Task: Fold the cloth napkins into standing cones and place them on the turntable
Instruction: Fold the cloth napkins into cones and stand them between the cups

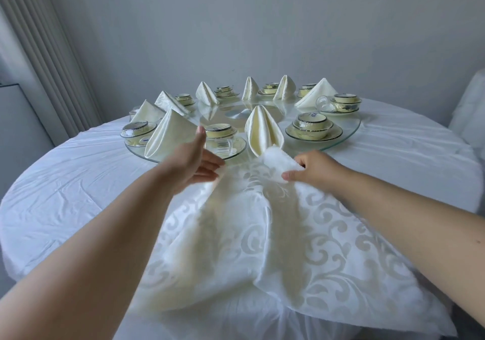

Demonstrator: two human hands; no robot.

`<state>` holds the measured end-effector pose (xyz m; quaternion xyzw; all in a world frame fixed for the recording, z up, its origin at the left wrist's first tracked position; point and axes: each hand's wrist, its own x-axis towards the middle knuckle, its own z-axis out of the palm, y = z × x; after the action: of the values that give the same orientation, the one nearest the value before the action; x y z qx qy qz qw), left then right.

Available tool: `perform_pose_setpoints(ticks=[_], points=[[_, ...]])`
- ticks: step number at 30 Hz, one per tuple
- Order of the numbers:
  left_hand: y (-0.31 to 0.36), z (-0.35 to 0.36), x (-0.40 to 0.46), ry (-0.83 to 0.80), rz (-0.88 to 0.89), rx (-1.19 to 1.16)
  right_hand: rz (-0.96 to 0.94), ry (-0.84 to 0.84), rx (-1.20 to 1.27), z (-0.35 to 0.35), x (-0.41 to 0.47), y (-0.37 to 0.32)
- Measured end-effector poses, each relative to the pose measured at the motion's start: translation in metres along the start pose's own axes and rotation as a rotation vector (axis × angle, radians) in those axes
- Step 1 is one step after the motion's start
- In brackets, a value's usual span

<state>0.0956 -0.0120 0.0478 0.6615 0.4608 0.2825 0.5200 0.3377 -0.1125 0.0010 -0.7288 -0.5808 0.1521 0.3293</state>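
A cream damask napkin [275, 234] lies spread and rumpled on the near part of the table, its far edge lifted. My left hand [194, 161] pinches its far left edge, thumb raised. My right hand [312, 167] grips the far right corner, which is bunched and blurred. Beyond them sits the glass turntable [349, 134]. Several folded napkin cones stand on it, the nearest ones at left [168, 134] and at centre [262, 129].
Sets of yellow-rimmed bowls on plates [313, 127] ring the turntable between the cones, and a glass cup [223, 145] stands near my left hand. The round table [78, 182] wears a white cloth. A covered chair [469, 108] stands at right, a curtain [39, 50] at left.
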Motion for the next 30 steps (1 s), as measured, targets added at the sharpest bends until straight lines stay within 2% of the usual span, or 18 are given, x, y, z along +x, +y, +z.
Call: perform_pose_setpoints(ticks=[4, 6, 8, 10, 14, 17, 18, 21, 22, 24, 27, 30], points=[[0.023, -0.006, 0.0, 0.213, 0.283, 0.342, -0.092, 0.135, -0.319, -0.024, 0.025, -0.029], [0.023, -0.004, -0.006, 0.202, 0.328, 0.571, -0.173, 0.193, -0.442, -0.025, 0.033, -0.039], [0.014, 0.001, -0.016, 0.15, 0.423, 0.702, -0.208, 0.211, -0.458, -0.02, 0.031, -0.042], [0.0, 0.004, -0.032, 0.134, 0.467, 0.683, -0.187, 0.175, -0.446, -0.011, 0.019, -0.041], [-0.039, 0.002, -0.076, 0.022, 0.41, 0.665, -0.032, 0.081, -0.501, -0.004, -0.017, -0.028], [-0.065, -0.012, -0.097, -0.054, 0.377, 0.631, -0.07, 0.154, -0.392, -0.006, -0.072, -0.028], [-0.073, -0.019, -0.099, -0.071, 0.382, 0.648, -0.125, 0.127, -0.322, -0.006, -0.097, -0.03], [-0.094, -0.034, -0.099, -0.121, 0.409, 0.66, -0.202, -0.199, -0.307, 0.007, -0.156, -0.034], [-0.099, -0.037, -0.098, -0.14, 0.41, 0.608, -0.218, -0.251, -0.338, 0.012, -0.164, -0.029], [-0.106, -0.04, -0.094, -0.104, 0.422, 0.569, -0.217, -0.199, -0.33, 0.014, -0.163, -0.018], [-0.102, -0.045, -0.096, 0.076, 0.531, 0.73, -0.154, -0.129, -0.287, -0.005, -0.153, -0.003], [-0.085, -0.06, -0.117, 0.054, 0.571, 0.83, -0.113, -0.161, -0.346, -0.037, -0.145, 0.01]])
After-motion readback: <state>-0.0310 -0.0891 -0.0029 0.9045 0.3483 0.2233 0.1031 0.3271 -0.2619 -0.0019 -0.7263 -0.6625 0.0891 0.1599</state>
